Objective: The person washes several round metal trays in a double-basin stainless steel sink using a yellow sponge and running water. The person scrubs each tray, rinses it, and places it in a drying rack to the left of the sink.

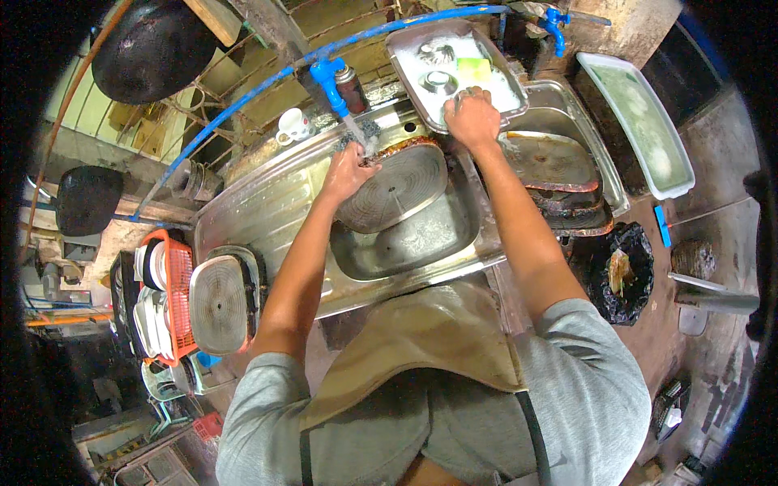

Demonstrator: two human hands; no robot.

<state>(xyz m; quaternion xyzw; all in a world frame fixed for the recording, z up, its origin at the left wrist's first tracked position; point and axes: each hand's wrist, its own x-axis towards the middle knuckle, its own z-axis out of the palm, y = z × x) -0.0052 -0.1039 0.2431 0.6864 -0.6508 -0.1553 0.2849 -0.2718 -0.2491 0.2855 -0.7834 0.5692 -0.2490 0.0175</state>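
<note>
My left hand (350, 173) grips the upper left edge of an oval metal griddle plate (397, 190). The plate has a ridged grey face and a brown, crusted rim, and it leans tilted over the sink basin (405, 259). Water runs from a blue tap (330, 85) just beyond that hand, beside a grey scouring pad (369, 130). My right hand (472, 120) reaches over the near rim of a grey tub (429, 125) of suds, fingers curled; whatever they hold is hidden. A yellow-green sponge (474, 70) and a round metal item (438, 82) lie in the suds.
Several stacked oval plates (551, 162) sit in the right basin. More plates (219, 296) stand at left by an orange dish basket (182, 300). A white mug (295, 124) and a can (350, 89) stand behind. At right are a white soapy tub (640, 121) and black-lined bin (624, 271).
</note>
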